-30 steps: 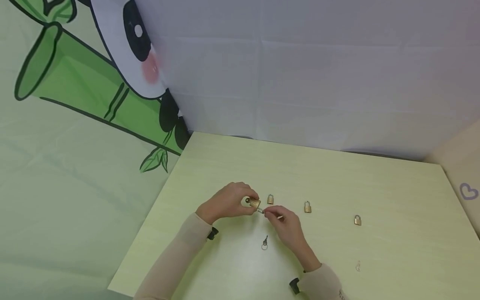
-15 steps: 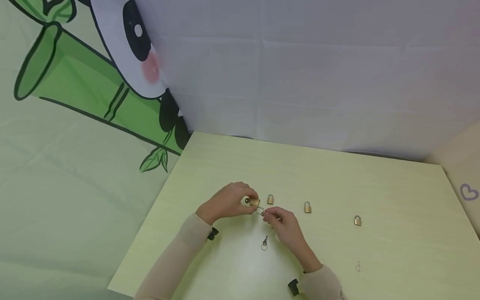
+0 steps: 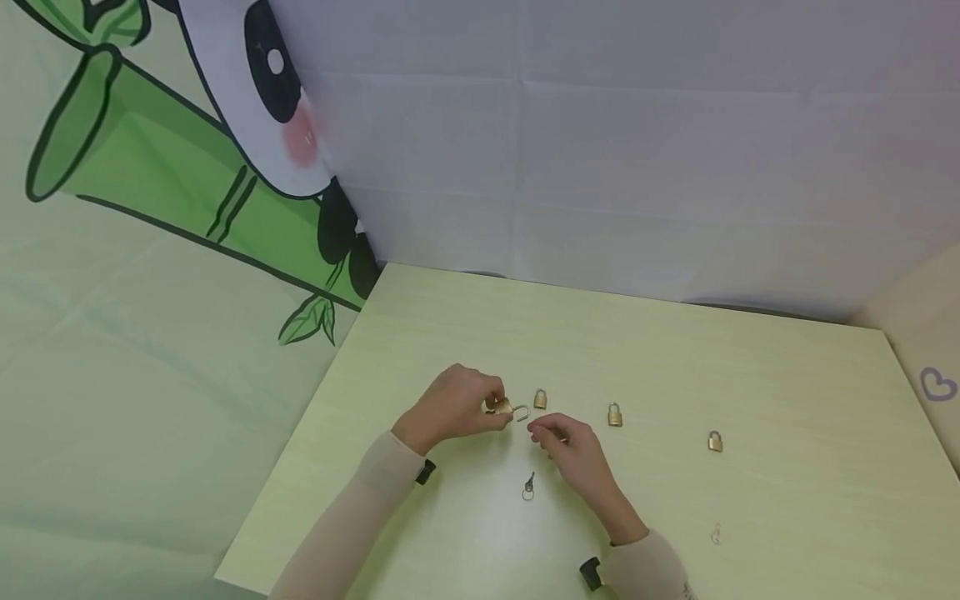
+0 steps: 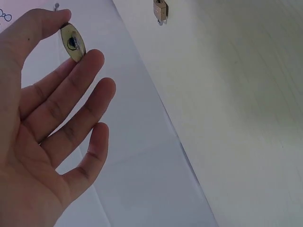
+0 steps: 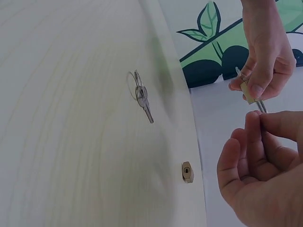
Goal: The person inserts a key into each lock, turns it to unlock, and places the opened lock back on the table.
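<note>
My left hand (image 3: 456, 406) pinches a small brass padlock (image 3: 504, 407) between thumb and fingers above the table. Its silver shackle (image 3: 523, 412) is swung out toward the right hand. The padlock's end face (image 4: 73, 42) faces the camera in the left wrist view, and in the right wrist view a silver key head (image 5: 238, 71) sticks out at the end opposite the shackle. My right hand (image 3: 572, 450) is close by, loosely curled with thumb and index fingertips together just beside the shackle, holding nothing visible. A key on a ring (image 3: 528, 486) lies below, between the hands.
Three more brass padlocks stand in a row: one beyond the hands (image 3: 540, 399), a middle padlock (image 3: 615, 414) and a right padlock (image 3: 715, 442). A faint small key (image 3: 716, 533) lies at the right on the pale table (image 3: 787, 383). A printed backdrop (image 3: 637, 167) rises behind the table.
The right fingers were at the shackle and have let go of it. The shackle has swung out from the padlock. My left hand has tilted the padlock and drawn it slightly left.
</note>
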The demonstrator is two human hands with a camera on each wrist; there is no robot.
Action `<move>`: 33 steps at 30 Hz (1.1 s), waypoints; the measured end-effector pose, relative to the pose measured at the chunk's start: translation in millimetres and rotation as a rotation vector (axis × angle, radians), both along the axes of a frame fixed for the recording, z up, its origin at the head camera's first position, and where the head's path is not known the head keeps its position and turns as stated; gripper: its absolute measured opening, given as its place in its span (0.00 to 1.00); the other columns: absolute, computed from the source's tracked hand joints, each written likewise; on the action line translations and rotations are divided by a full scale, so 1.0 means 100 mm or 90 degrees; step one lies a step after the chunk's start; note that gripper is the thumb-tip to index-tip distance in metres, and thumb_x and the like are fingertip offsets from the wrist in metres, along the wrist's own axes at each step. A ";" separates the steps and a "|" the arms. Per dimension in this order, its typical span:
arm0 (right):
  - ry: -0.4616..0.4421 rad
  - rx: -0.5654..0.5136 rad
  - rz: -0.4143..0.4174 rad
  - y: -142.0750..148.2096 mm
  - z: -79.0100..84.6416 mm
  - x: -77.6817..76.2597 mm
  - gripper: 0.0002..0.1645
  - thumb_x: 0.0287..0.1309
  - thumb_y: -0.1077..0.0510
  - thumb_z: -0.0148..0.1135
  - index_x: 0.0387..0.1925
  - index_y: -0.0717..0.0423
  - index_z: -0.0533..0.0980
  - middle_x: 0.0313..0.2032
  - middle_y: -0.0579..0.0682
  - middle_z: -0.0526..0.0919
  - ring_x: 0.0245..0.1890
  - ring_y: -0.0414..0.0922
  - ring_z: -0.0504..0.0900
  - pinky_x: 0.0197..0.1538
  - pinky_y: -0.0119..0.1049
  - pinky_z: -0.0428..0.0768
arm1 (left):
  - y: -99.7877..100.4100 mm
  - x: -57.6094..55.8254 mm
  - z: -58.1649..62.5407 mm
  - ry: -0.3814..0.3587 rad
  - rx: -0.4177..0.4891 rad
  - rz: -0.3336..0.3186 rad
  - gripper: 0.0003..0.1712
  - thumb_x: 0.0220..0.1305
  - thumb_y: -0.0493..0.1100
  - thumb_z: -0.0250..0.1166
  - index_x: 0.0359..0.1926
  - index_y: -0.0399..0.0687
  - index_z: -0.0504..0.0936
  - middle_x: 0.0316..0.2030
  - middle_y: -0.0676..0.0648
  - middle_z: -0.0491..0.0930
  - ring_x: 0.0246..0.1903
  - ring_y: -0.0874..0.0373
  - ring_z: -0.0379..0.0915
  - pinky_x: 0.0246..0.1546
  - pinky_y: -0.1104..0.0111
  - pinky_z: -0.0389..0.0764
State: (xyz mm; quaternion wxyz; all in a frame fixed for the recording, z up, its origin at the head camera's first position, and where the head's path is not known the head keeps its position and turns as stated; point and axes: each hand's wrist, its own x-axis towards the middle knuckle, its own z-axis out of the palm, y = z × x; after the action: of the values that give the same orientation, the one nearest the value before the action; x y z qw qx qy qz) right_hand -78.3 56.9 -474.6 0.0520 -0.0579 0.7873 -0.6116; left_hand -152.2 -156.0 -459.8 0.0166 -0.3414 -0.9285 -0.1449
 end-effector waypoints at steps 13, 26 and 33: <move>-0.012 0.021 -0.006 0.01 -0.21 -0.06 0.06 0.65 0.68 0.61 0.38 0.60 0.83 0.32 0.51 0.84 0.30 0.46 0.79 0.33 0.31 0.75 | 0.09 0.11 0.01 -0.014 -0.006 0.266 0.19 0.58 0.54 0.62 0.18 0.51 0.70 0.09 0.58 0.58 0.12 0.65 0.51 0.14 0.70 0.52; 0.011 0.012 0.030 0.10 -0.44 -0.13 0.06 0.67 0.63 0.61 0.40 0.56 0.84 0.35 0.54 0.85 0.36 0.58 0.81 0.35 0.33 0.77 | 0.03 0.16 -0.14 -0.020 -0.029 0.333 0.23 0.56 0.52 0.64 0.14 0.51 0.64 0.10 0.58 0.52 0.12 0.64 0.47 0.14 0.69 0.50; 0.009 0.009 0.028 0.12 -0.41 -0.10 0.06 0.67 0.62 0.62 0.40 0.54 0.84 0.35 0.53 0.85 0.36 0.55 0.81 0.34 0.33 0.77 | -0.05 0.16 -0.42 -0.017 -0.040 0.331 0.25 0.56 0.50 0.65 0.13 0.52 0.61 0.10 0.58 0.50 0.13 0.64 0.46 0.14 0.69 0.51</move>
State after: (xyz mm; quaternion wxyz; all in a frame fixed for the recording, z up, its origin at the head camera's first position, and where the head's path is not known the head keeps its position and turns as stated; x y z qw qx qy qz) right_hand -88.3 69.1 -515.9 0.0601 -0.0793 0.7907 -0.6041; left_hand -135.9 -161.1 -501.7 0.0304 -0.0898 -0.9892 -0.1116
